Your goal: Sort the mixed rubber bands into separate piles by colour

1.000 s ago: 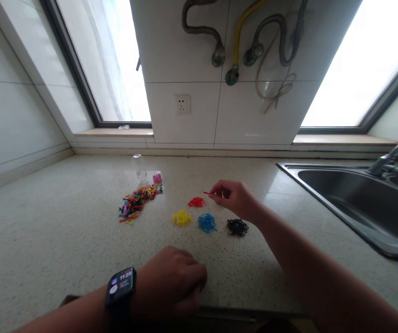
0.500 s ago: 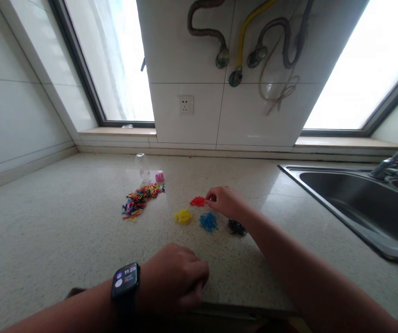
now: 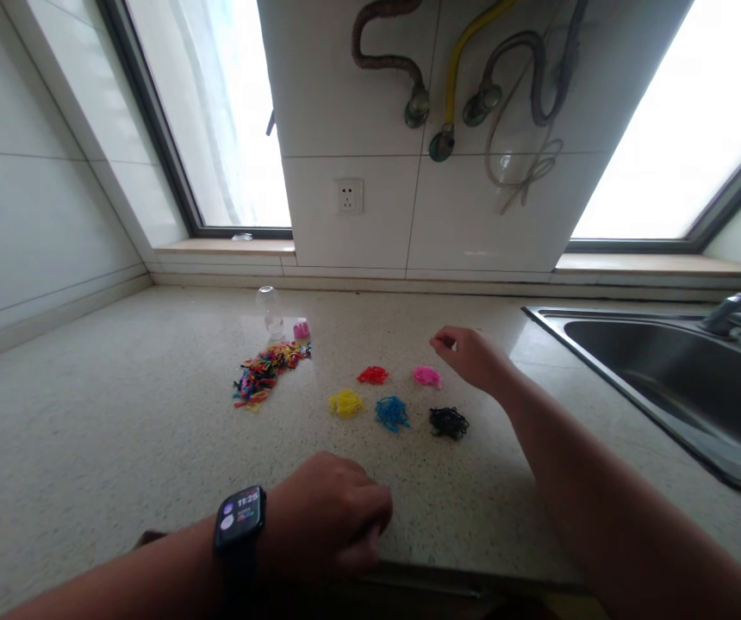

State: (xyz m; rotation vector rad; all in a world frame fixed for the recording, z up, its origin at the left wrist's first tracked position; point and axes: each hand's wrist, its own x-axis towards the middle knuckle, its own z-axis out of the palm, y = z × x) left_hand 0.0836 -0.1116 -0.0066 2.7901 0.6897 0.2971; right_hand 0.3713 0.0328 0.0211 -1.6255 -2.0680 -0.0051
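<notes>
My right hand [image 3: 467, 353] is above the counter just behind a small pink pile of rubber bands [image 3: 426, 376]. Its thumb and index finger are pinched together; anything between them is too small to make out. Near the front edge rests my left hand [image 3: 328, 512], curled into a loose fist, with a watch on the wrist. Between the hands lie separate piles of red bands [image 3: 372, 375], yellow bands [image 3: 345, 403], blue bands [image 3: 392, 413] and black bands [image 3: 449, 423]. Further left spreads a heap of mixed-colour bands [image 3: 265, 375].
A clear bottle [image 3: 271, 314] stands upside down behind the mixed heap, beside a pink cap [image 3: 302, 330]. To the right is a steel sink [image 3: 544, 323] with a faucet [image 3: 732, 310]. A tiled wall with a socket [image 3: 349, 196] and hoses rises behind the speckled counter [image 3: 151, 413].
My right hand has moved from the red pile to the right and slightly back, uncovering the pink pile and more of the black one. My left hand stays in place.
</notes>
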